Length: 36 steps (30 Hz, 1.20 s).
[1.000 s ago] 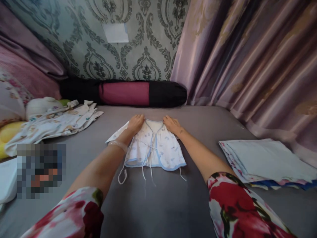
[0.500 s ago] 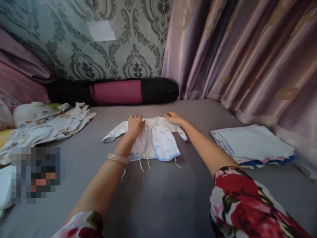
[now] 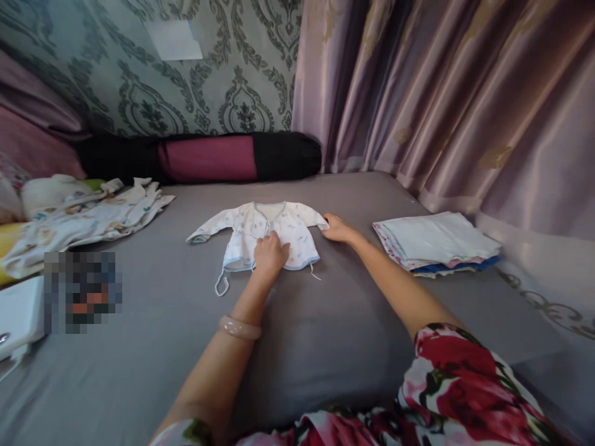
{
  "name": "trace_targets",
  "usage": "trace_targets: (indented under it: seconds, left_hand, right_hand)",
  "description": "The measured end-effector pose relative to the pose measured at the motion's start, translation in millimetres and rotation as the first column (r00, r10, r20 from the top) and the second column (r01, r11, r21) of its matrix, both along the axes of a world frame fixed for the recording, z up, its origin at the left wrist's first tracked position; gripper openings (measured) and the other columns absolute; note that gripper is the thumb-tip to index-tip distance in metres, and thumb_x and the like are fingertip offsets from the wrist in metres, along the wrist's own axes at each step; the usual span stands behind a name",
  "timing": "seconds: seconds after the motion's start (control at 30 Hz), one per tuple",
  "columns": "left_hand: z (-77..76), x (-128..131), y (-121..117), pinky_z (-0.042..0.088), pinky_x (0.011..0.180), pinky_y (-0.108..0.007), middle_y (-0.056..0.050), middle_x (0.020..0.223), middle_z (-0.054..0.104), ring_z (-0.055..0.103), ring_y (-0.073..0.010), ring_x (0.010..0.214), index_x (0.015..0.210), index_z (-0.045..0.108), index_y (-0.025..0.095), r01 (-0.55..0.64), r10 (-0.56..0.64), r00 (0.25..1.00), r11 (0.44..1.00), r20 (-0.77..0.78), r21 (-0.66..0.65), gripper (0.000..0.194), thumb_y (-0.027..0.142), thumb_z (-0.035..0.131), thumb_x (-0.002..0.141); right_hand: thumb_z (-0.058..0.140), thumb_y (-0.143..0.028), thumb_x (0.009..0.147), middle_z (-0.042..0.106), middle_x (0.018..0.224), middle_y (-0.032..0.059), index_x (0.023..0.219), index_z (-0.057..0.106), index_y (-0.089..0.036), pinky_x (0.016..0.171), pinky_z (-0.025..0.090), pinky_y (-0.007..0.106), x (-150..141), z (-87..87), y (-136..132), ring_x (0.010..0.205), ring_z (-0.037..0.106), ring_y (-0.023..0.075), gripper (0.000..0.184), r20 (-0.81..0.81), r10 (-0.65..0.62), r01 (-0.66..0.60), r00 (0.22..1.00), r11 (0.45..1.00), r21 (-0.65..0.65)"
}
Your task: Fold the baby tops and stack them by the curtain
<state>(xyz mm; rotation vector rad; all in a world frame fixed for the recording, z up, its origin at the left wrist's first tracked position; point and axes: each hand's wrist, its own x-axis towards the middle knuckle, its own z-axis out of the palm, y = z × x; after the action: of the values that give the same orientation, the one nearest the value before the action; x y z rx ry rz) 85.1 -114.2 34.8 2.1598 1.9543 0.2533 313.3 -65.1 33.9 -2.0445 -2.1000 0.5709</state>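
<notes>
A small white baby jacket with blue trim and a faint print lies spread on the grey bed sheet, neck away from me and both sleeves out to the sides. Its front panels overlap, and thin ties trail from the hem. My left hand rests on the lower middle of the jacket front, thumb apart from the fingers, covering part of the hem; a pale bangle circles that wrist. At the jacket's right cuff, my right hand pinches the sleeve end between thumb and fingers.
A folded cloth stack lies to the right near the curtain. At left are loose printed baby clothes, a white device and a blurred patch. A black and maroon bolster lines the wall.
My left hand has moved from the jacket's shoulder down to its front, now closed over. My right hand has gone from the shoulder to the cuff, and the right sleeve is stretched outward.
</notes>
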Motion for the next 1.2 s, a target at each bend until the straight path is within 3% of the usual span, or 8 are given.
trace_targets:
  seconds: [0.13,0.33,0.43,0.5,0.63,0.83,1.0,1.2]
  left_hand:
    - [-18.9,3.6,-11.9,0.041,0.095,-0.042,-0.022,0.114,0.062,0.056,-0.0327,0.112,0.111,0.054,0.009,-0.069,0.064,0.997,0.991,0.048,0.110,0.036,0.036,0.054,0.089]
    - [-37.3,-1.0,-9.5,0.040,0.096,-0.043,-0.018,0.106,0.063,0.056,-0.0315,0.108,0.107,0.055,0.013,-0.105,0.079,0.989,0.971,0.123,0.213,0.030,0.034,0.054,0.086]
    - [-41.0,-2.0,-7.3,0.041,0.096,-0.043,-0.018,0.104,0.063,0.056,-0.0315,0.109,0.105,0.054,0.012,-0.109,0.075,0.986,0.967,0.152,0.230,0.029,0.034,0.055,0.085]
    - [-42.0,-1.8,-6.6,0.041,0.095,-0.043,-0.018,0.104,0.063,0.056,-0.0315,0.108,0.105,0.054,0.012,-0.118,0.081,0.983,0.966,0.166,0.229,0.030,0.034,0.056,0.084]
    - [-41.0,-0.9,-7.0,0.041,0.095,-0.043,-0.017,0.105,0.063,0.057,-0.0308,0.108,0.104,0.054,0.013,-0.130,0.089,0.979,0.965,0.182,0.228,0.028,0.032,0.055,0.084]
    - [-36.3,0.3,-8.9,0.042,0.094,-0.042,-0.015,0.098,0.065,0.059,-0.0294,0.103,0.108,0.053,0.012,-0.109,0.070,0.979,0.974,0.189,0.199,0.026,0.025,0.051,0.085]
    - [-35.9,1.5,-7.5,0.045,0.087,-0.039,-0.011,0.089,0.066,0.063,-0.0272,0.096,0.110,0.053,0.015,-0.091,0.055,0.975,0.982,0.217,0.163,0.026,0.021,0.048,0.086]
    - [-34.8,1.3,-4.2,0.046,0.082,-0.036,-0.010,0.086,0.068,0.065,-0.0255,0.092,0.109,0.055,0.016,-0.105,0.074,0.968,0.987,0.242,0.121,0.026,0.017,0.046,0.085]
  right_hand:
    - [0.046,-0.008,0.084,0.062,0.122,0.0136,0.122,0.055,-0.016,0.082,0.045,0.031,-5.9,4.5,-2.8,0.109,0.060,0.0250,0.039,0.154,-0.032,0.029,0.987,0.999,0.024]
    - [0.033,-0.007,0.094,0.055,0.130,0.0177,0.119,0.060,-0.016,0.104,0.029,0.044,5.1,16.3,-3.6,0.125,0.043,0.0292,0.038,0.438,0.051,-0.196,0.898,0.935,0.295]
    - [0.042,-0.005,0.089,0.054,0.133,0.0175,0.121,0.062,-0.017,0.109,0.020,0.049,17.7,12.5,-5.1,0.128,0.041,0.0301,0.039,0.525,0.085,-0.217,0.847,0.956,0.195]
    - [0.045,-0.003,0.087,0.055,0.133,0.0170,0.121,0.063,-0.017,0.110,0.020,0.050,25.5,8.9,-3.6,0.128,0.041,0.0305,0.041,0.542,0.054,-0.154,0.838,0.978,0.141]
    - [0.045,-0.008,0.090,0.059,0.128,0.0180,0.125,0.060,-0.017,0.101,0.037,0.042,33.1,5.0,9.8,0.122,0.051,0.0284,0.039,0.378,-0.117,0.075,0.918,0.990,0.123]
    - [0.052,-0.027,0.092,0.061,0.127,0.0217,0.127,0.061,-0.011,0.091,0.047,0.036,36.2,-1.3,41.3,0.118,0.059,0.0289,0.039,0.176,-0.422,0.428,0.889,0.904,0.006]
    - [0.055,-0.020,0.087,0.070,0.112,0.0161,0.115,0.069,-0.015,0.085,0.049,0.032,43.7,-4.5,57.1,0.104,0.066,0.0247,0.032,0.149,-0.420,0.434,0.895,0.898,-0.072]
    - [0.042,-0.016,0.092,0.065,0.121,0.0192,0.115,0.069,-0.013,0.092,0.047,0.037,42.4,-8.0,48.0,0.112,0.060,0.0274,0.035,0.238,-0.414,0.387,0.878,0.909,0.152]
